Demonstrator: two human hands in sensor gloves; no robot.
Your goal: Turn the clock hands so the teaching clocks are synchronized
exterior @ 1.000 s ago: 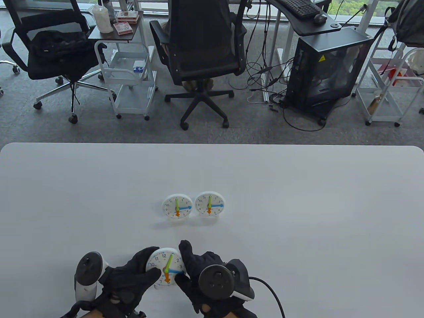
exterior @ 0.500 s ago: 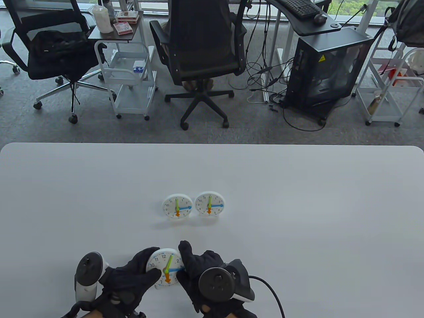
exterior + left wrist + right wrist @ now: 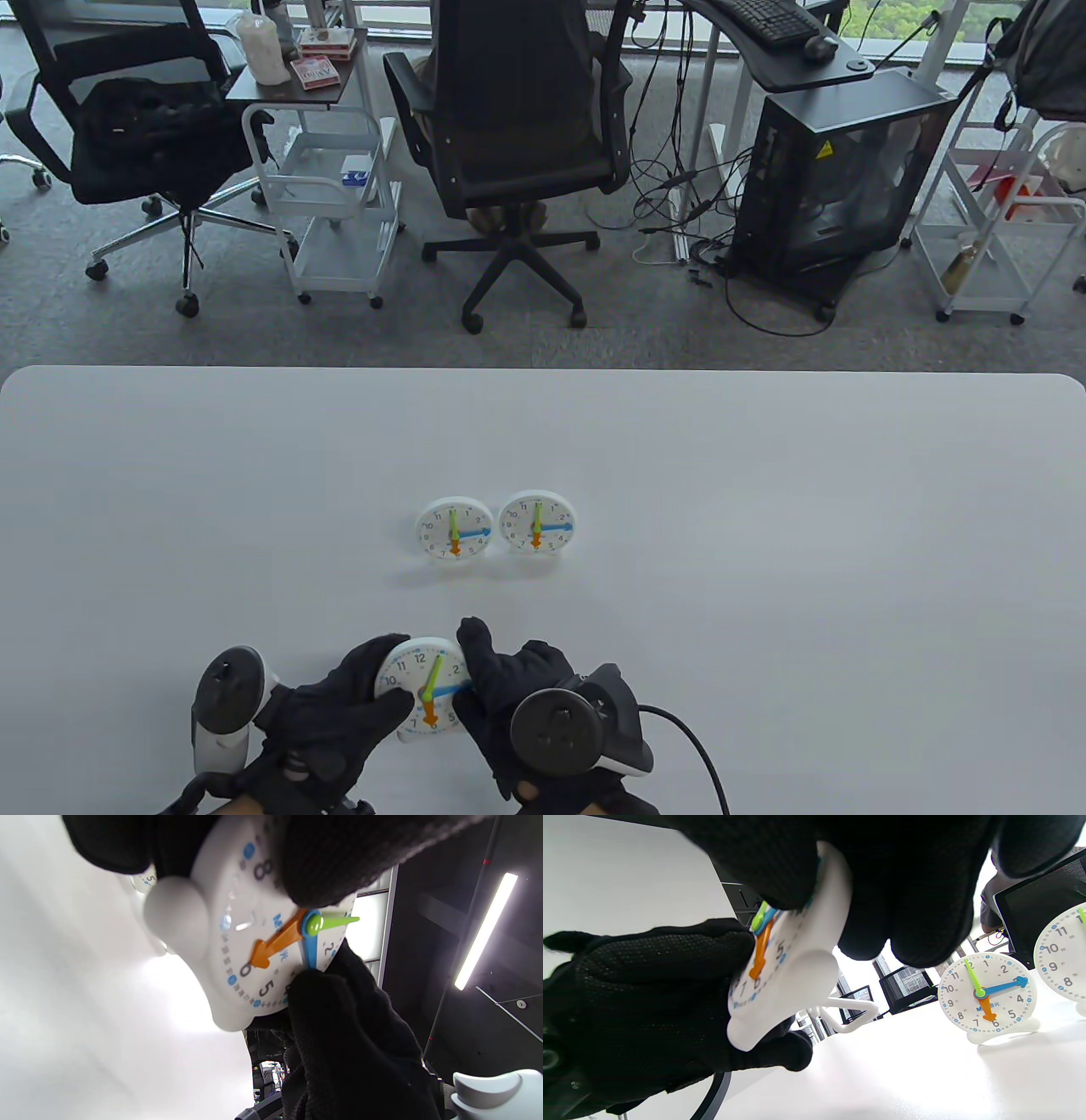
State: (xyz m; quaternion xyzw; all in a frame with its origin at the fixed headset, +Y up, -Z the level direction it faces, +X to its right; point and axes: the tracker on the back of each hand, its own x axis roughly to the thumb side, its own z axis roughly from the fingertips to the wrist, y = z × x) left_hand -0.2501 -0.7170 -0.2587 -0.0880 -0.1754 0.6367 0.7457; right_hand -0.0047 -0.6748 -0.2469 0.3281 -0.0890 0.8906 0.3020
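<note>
Your left hand [image 3: 335, 717] grips the near clock [image 3: 424, 688] while right-hand fingers [image 3: 468, 706] have nudged its blue hand [image 3: 450, 694] up toward 3, prob. near-matching the ref clocks [image 3: 455, 528].

Numerals 1 to 12 ring each white teaching clock [image 3: 455, 529] dial; other print is illegible.

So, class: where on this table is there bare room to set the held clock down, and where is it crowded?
Bare tabletop lies right of the two standing clocks, left of them, and between them and the hands. It is crowded at the near edge, where the left hand and right hand hold the third clock.
</note>
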